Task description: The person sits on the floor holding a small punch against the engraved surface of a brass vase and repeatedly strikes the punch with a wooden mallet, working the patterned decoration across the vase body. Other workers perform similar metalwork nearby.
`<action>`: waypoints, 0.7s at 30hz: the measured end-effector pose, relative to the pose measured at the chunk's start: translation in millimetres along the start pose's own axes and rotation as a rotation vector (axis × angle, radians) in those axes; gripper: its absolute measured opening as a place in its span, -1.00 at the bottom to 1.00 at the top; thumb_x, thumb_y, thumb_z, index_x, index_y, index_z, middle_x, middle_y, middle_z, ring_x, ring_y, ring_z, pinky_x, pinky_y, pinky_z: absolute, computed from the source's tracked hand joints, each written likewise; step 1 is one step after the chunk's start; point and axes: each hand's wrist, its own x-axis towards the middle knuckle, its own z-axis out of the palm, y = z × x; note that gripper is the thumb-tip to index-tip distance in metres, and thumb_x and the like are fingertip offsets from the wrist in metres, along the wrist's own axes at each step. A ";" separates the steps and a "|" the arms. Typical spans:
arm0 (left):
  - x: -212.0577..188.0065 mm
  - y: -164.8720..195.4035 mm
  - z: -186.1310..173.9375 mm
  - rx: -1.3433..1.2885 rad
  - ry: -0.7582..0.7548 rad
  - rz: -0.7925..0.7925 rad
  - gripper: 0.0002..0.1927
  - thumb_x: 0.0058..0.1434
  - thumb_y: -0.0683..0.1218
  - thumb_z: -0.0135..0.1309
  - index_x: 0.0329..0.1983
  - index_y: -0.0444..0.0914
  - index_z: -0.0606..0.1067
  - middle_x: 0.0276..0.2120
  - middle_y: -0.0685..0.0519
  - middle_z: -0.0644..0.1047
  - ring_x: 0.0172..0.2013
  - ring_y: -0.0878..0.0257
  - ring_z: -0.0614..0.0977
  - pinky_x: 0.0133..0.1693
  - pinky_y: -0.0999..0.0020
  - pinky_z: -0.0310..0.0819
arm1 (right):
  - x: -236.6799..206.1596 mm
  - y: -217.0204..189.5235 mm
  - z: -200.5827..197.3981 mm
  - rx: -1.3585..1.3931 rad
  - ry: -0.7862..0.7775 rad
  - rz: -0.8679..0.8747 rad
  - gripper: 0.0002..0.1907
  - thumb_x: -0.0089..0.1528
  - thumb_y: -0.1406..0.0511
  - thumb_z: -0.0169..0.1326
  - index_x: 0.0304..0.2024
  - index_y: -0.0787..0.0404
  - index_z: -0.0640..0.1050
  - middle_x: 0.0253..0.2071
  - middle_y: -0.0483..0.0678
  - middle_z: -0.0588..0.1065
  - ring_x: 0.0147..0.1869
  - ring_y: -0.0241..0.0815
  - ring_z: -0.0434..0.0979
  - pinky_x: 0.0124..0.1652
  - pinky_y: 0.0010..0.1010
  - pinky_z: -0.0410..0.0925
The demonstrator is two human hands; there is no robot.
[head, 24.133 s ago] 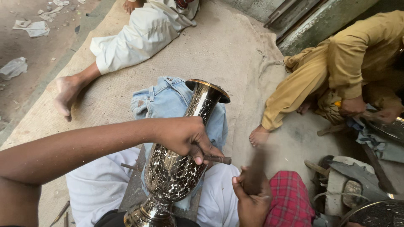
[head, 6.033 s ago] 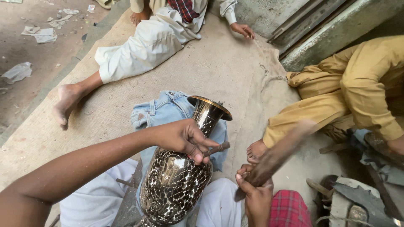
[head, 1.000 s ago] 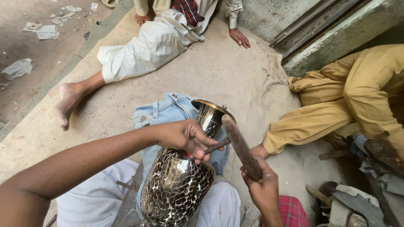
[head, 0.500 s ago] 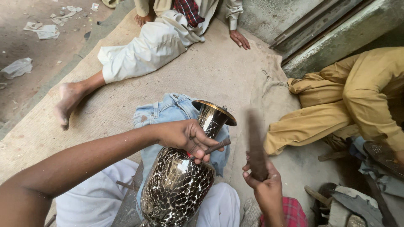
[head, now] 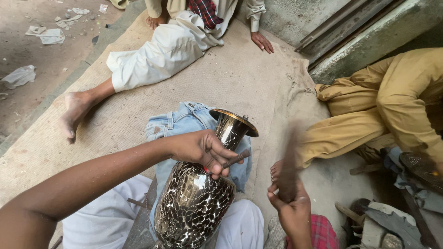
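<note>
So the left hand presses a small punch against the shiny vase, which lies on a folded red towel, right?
Not quite. The head view shows the left hand pressing the punch against the vase, but the vase lies on folded blue jeans, not a red towel.

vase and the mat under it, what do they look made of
Vase: looks like polished metal, maybe brass under silvery plating; it mirrors light, with a golden rim and a chased, crackle-like pattern. Mat: coarse woven sacking, likely jute, tan with a visible weave and frayed edges.
</note>
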 end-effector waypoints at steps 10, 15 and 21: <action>-0.8 5.1 15.2 0.081 0.103 -0.072 -0.54 0.20 -0.28 0.22 0.20 -0.33 0.54 -0.18 -0.05 0.69 -0.31 0.35 0.69 -0.22 0.44 0.63 | 18.2 17.7 -1.1 0.456 0.071 -0.104 -0.35 0.07 0.56 0.19 0.24 0.28 0.44 -0.22 0.01 0.60 -0.06 -0.20 0.60 -0.01 -0.39 0.44; -0.5 1.7 10.4 0.060 0.084 -0.093 -0.58 0.23 -0.28 0.19 0.19 -0.32 0.54 -0.18 -0.04 0.69 -0.30 0.36 0.69 -0.22 0.43 0.63 | 16.8 31.3 8.0 0.326 -0.058 -0.166 -0.37 0.00 0.60 0.17 0.16 0.36 0.46 -0.09 -0.08 0.56 -0.09 -0.26 0.56 -0.03 -0.42 0.43; -1.6 2.6 5.6 0.081 -0.005 -0.041 -0.63 0.29 -0.28 0.19 0.17 -0.37 0.57 -0.17 -0.07 0.69 -0.28 0.32 0.69 -0.17 0.39 0.65 | 7.1 25.5 11.4 0.214 0.009 -0.121 -0.44 0.07 0.60 0.17 0.15 0.35 0.51 -0.05 -0.07 0.60 -0.12 -0.27 0.57 -0.10 -0.45 0.44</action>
